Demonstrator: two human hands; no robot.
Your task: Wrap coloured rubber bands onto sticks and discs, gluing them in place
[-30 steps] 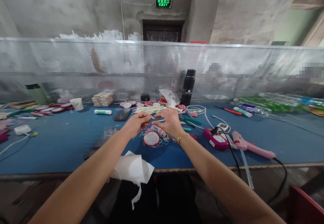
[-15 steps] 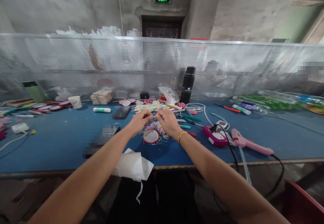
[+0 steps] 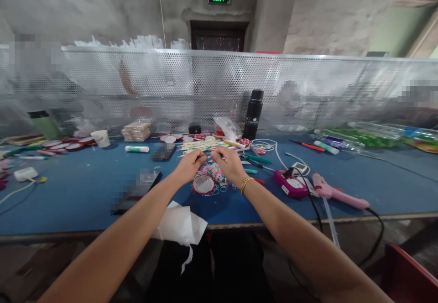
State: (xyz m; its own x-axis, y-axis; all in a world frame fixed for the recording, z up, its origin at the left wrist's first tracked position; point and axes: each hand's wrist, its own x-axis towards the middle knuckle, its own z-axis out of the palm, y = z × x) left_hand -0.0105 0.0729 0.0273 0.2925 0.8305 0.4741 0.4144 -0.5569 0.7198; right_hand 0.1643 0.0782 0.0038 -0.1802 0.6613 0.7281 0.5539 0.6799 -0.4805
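Observation:
My left hand (image 3: pixel 190 164) and my right hand (image 3: pixel 228 163) face each other over the middle of the bench, fingertips pinched and a small gap between them. Whatever the fingers pinch is too small to make out. Beneath them spreads a pile of small coloured rubber bands (image 3: pixel 219 178). A round red-rimmed disc (image 3: pixel 204 184) with a pale centre lies at the near side of the pile. Just beyond the hands are several flat wooden sticks (image 3: pixel 201 144). White paper (image 3: pixel 181 223) hangs over the bench edge by my left forearm.
On the blue bench (image 3: pixel 68 193), a phone (image 3: pixel 143 189) lies left of my hands. To the right are a purple power socket (image 3: pixel 290 185), a pink glue gun (image 3: pixel 338 194) with cords, and green-handled pliers (image 3: pixel 256 159). A black bottle (image 3: pixel 253 115) stands by the mesh screen.
My right hand has shifted slightly right, so the gap between the fingertips is a little wider. The left hand stays nearly in place.

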